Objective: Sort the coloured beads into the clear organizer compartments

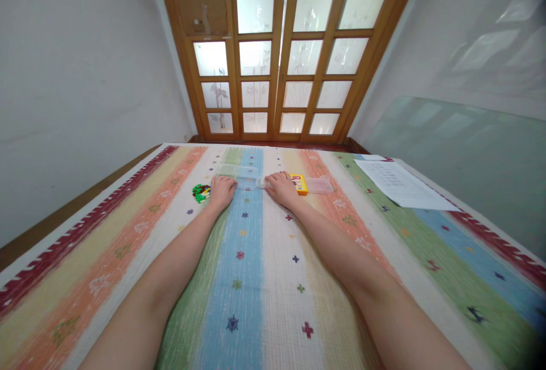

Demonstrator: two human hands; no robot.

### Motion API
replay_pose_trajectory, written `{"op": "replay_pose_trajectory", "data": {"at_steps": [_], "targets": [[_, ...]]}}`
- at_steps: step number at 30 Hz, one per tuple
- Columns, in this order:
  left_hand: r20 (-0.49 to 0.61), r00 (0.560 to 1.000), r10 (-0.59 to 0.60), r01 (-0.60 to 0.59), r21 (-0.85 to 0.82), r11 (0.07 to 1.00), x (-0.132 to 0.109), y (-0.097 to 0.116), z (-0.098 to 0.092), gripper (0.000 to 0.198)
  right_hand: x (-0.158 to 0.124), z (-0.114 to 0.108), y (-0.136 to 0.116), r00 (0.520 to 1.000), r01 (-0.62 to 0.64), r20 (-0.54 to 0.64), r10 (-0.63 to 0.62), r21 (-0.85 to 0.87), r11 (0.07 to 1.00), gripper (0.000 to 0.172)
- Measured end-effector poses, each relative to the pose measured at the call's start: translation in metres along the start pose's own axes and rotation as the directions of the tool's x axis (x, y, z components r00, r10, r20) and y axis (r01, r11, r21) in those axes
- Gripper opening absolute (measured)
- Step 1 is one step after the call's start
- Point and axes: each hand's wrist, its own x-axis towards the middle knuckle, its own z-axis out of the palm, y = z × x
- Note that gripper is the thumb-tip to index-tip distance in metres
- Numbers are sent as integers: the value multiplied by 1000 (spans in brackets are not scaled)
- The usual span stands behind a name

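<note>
Both arms stretch far forward over a striped, many-coloured cloth (264, 279). My left hand (222, 189) and my right hand (281, 186) lie side by side, fingers curled down onto a clear plastic bag (245, 176) that lies flat between and beyond them. A second clear bag (321, 185) with a yellow and red label (299, 183) lies just right of my right hand. A small round green and yellow piece (201, 192) sits just left of my left hand.
A white printed sheet of paper (401, 183) lies at the cloth's far right. Wooden doors with frosted glass panes (281, 57) stand beyond the far edge. White walls close in on both sides, with a glass panel (469, 153) on the right.
</note>
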Motion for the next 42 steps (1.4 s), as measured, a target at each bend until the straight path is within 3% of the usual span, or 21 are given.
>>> {"op": "replay_pose_trajectory", "data": {"at_steps": [13,29,42], "targets": [[-8,999,-33,33,-13,999,2,-1,1,37,-7,-5,-5,999,1,-48,3,92,996,32],[17,999,-31,31,9,999,8,-7,0,29,-9,0,-2,999,-2,-50,8,114,994,36],[22,1000,-7,8,-30,1000,5,-4,1,35,-13,-11,-11,998,12,-66,4,233,972,38]]}}
